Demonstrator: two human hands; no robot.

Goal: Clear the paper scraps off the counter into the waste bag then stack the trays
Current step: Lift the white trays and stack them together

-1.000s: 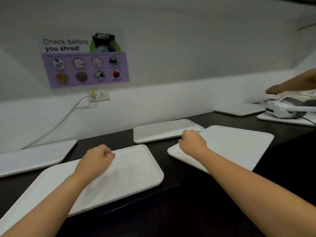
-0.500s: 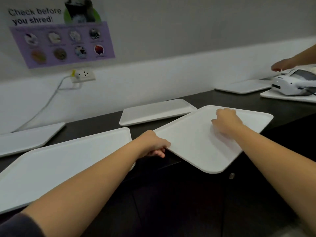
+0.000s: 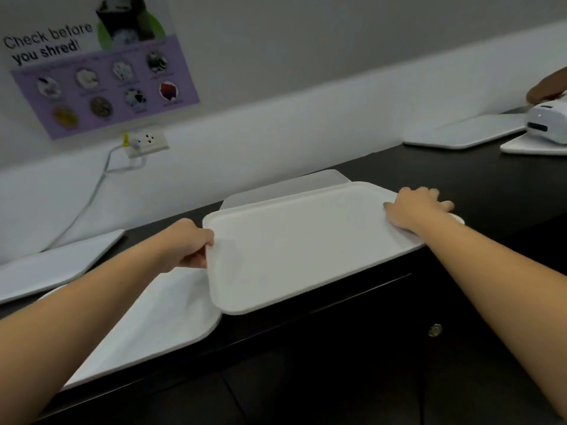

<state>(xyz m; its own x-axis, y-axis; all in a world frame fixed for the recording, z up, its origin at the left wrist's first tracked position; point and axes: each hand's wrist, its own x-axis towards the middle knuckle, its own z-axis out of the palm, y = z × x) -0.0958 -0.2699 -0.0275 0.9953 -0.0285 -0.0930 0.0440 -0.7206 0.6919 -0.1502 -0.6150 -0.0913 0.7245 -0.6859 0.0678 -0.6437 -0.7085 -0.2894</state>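
Note:
A white tray is held above the dark counter, level and turned lengthwise. My left hand grips its left edge. My right hand holds its right end with the fingers curled over the far rim. Its left corner overlaps a second white tray lying at the counter's front left. A third tray lies behind the held one, mostly hidden. No paper scraps or waste bag are in sight.
Another tray lies at the far left, and two more trays at the far right, one under a white device that another person's hand touches. A cord hangs from the wall socket. Cabinet doors run below the counter.
My left hand left the front-left tray and took the right tray's edge. Both hands lifted that tray, turned it and carried it leftward over the front-left tray's corner.

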